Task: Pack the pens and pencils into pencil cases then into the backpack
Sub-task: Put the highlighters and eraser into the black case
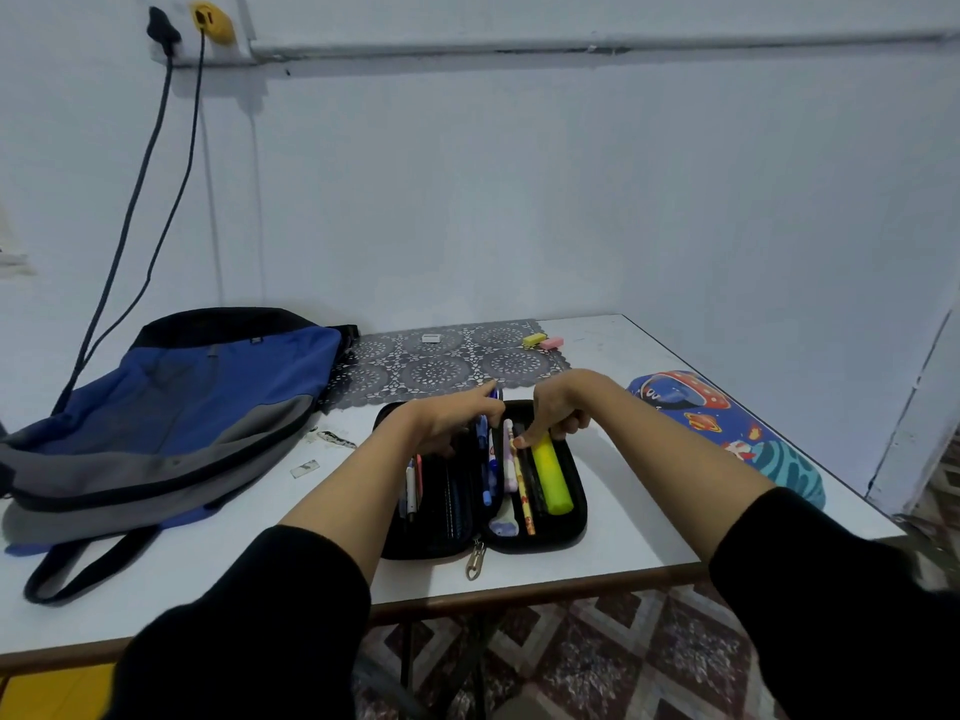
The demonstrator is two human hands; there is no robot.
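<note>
A black pencil case lies open flat near the table's front edge. Its right half holds a yellow highlighter, a yellow patterned pencil and a black pen. Blue pens lie along the middle, and more pens fill the left half. My left hand hovers over the case's far left part, index finger stretched out, the other fingers curled at the blue pens. My right hand curls over the far end of the highlighter, thumb tip down beside the pencil. A blue and grey backpack lies flat at the left.
A second pencil case, blue with a space print, lies shut at the right edge. On a lace mat at the back lie a white eraser, a yellow eraser and a pink eraser. Two cables hang down the wall behind the backpack.
</note>
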